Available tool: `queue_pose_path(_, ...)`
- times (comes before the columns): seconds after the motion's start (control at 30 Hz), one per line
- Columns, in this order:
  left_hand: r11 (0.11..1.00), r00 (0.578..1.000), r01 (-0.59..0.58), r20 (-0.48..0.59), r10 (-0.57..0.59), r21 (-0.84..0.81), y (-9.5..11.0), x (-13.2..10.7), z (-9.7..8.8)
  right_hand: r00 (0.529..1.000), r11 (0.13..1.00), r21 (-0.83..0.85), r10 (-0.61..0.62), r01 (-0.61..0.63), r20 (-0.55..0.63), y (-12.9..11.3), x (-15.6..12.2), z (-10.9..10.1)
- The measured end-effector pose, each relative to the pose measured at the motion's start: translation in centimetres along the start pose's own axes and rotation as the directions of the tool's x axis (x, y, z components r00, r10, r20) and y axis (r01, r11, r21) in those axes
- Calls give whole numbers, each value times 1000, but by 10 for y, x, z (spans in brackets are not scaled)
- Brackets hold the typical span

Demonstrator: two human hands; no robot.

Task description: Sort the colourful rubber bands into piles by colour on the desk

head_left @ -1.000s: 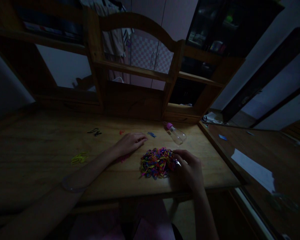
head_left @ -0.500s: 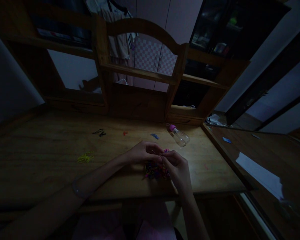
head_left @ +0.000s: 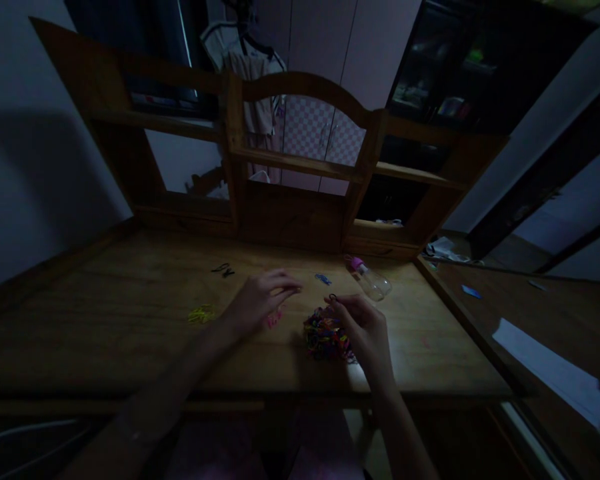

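Note:
A tangled pile of multicoloured rubber bands point(head_left: 327, 339) lies on the wooden desk. Over the pile's right side, my right hand point(head_left: 367, 333) pinches a small dark rubber band point(head_left: 333, 297), its loop standing up from the fingertips. My left hand point(head_left: 263, 303) is raised to the left of the pile, thumb and fingers together; whatever is between them is too small to make out. Below that hand lie pink rubber bands point(head_left: 274, 318), partly covered by it. Small separate groups sit further off: yellow bands point(head_left: 201, 314), black bands point(head_left: 223, 269) and blue bands point(head_left: 323, 279).
A clear bottle with a pink cap point(head_left: 373, 280) lies on its side at the desk's back right. Wooden shelving point(head_left: 300, 160) rises along the back edge. On the right-hand surface are a white paper sheet point(head_left: 550, 370) and a small blue card point(head_left: 471, 291).
My hands, together over the pile before, are now apart: the left has moved left, while the right stays by the pile with a dark band showing. The view has shifted slightly.

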State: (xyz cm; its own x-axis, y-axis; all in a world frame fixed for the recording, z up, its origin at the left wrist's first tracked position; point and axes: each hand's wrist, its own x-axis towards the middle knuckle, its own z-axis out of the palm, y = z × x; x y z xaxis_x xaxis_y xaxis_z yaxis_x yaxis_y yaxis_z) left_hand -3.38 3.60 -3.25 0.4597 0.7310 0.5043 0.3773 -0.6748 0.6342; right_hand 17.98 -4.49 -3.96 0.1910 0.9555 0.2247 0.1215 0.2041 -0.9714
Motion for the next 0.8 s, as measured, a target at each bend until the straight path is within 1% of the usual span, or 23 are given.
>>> queue_pose_path(0.03,992,999,17,-52,-10,127,-4,-17,-17,999,999,-33,-33,34,29,-3,5,3)
queue_pose_path(0.07,970,995,55,-99,-32,237,-12,-36,-34,995,996,-59,-60,64,75,-5,12,9)
queue_pose_path(0.1,939,990,106,-124,-68,329,-22,-56,-49,988,993,-76,-79,89,135,-6,19,17)
queue_pose_path(0.13,904,984,159,-138,-112,398,-35,-76,-62,973,990,-83,-96,116,211,-6,28,27)
queue_pose_path(0.2,834,974,225,-139,-179,504,-63,-110,-80,916,984,-89,-111,157,386,-2,49,58)
queue_pose_path(0.27,778,970,245,-135,-204,579,-84,-133,-87,882,967,-153,-115,205,457,4,72,97)
queue_pose_path(0.33,740,973,227,-114,-200,634,-94,-143,-85,859,929,-260,-103,263,501,11,94,137)
queue_pose_path(0.4,729,977,208,-96,-192,652,-94,-145,-82,858,917,-292,-95,274,506,15,113,170)
queue_pose_path(0.43,728,976,209,-97,-193,653,-92,-145,-81,857,912,-303,-90,276,508,16,121,182)
queue_pose_path(0.5,720,976,215,-111,-189,660,-85,-146,-82,856,908,-314,-85,277,510,15,133,196)
queue_pose_path(0.57,713,981,191,-108,-161,675,-77,-150,-85,854,906,-315,-87,281,513,12,143,193)
queue_pose_path(0.63,723,988,156,-98,-121,673,-70,-150,-88,854,906,-307,-103,293,511,6,151,176)
queue_pose_path(0.7,755,989,144,-111,-95,640,-61,-140,-85,858,902,-297,-136,314,495,-2,154,147)
queue_pose_path(0.77,801,990,133,-114,-82,584,-52,-119,-76,868,896,-299,-161,327,469,-10,151,110)
queue_pose_path(0.8,825,992,121,-95,-81,553,-49,-106,-69,872,893,-302,-172,334,458,-13,146,90)
